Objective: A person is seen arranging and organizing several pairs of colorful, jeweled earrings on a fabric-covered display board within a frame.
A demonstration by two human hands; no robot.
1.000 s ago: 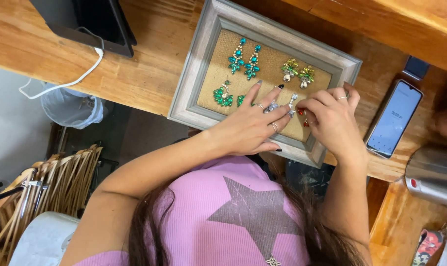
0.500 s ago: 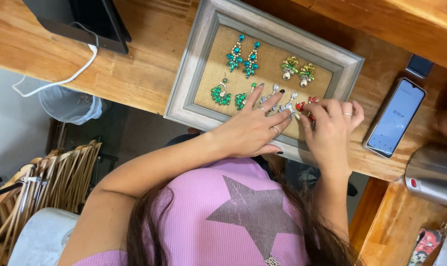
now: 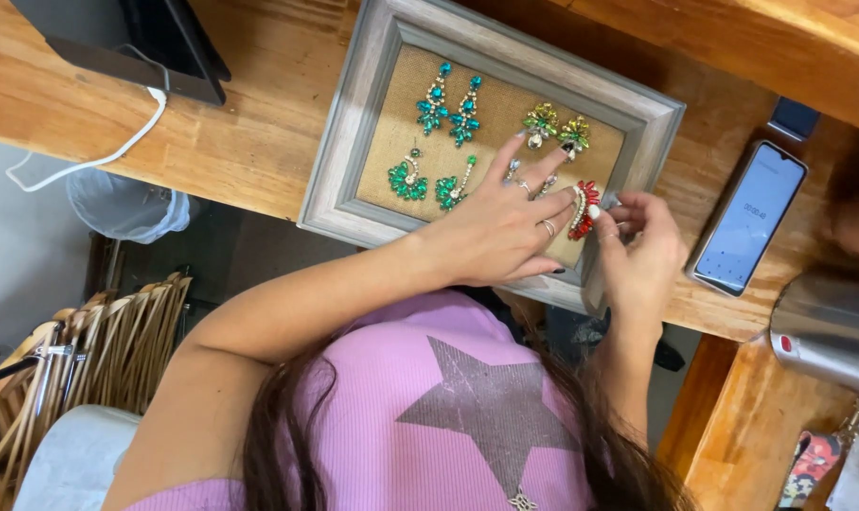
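Note:
A grey wooden picture frame (image 3: 354,142) with a burlap board lies on the wooden counter. Pinned on it are a teal earring pair (image 3: 450,106), a green pair (image 3: 429,180) and a yellow-green pair (image 3: 557,128). My left hand (image 3: 500,232) rests flat on the board with its ringed fingers spread over some silver earrings. A red earring (image 3: 583,210) sits at the board's right edge, beside my left little finger. My right hand (image 3: 637,255) is curled at the frame's right side, its fingertips pinching at the red earring.
A phone (image 3: 749,218) with a lit screen lies right of the frame, with a small dark object (image 3: 794,118) above it. A dark device (image 3: 126,43) with a white cable (image 3: 98,156) sits at the left. A metal cylinder (image 3: 832,326) is at the right. Wooden hangers (image 3: 98,350) and a bin (image 3: 126,203) are below the counter.
My right hand has shifted to the frame's right edge and closed its fingertips on the red earring. My left hand has stayed spread on the board.

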